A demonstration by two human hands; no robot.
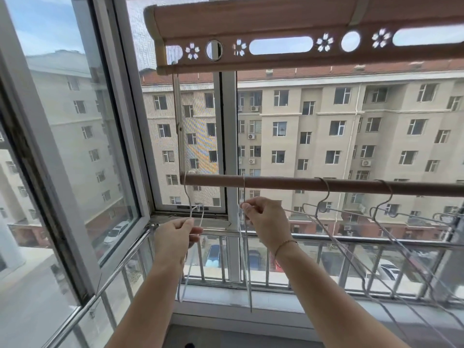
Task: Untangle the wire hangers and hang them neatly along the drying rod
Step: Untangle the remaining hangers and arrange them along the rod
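While both hooks sit on the drying rod (288, 183) right above me, my left hand (175, 237) pinches one wire hanger (194, 209) and my right hand (266, 219) pinches the next hanger (244, 194). They hang straight down, side by side, near the rod's left end.

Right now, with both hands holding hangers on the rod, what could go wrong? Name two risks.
1. The left hand holds a hanger hooked at the very end of the rod; a sideways tug might slip it off.
2. The right hand works close to the next hangers, so they could tangle again.
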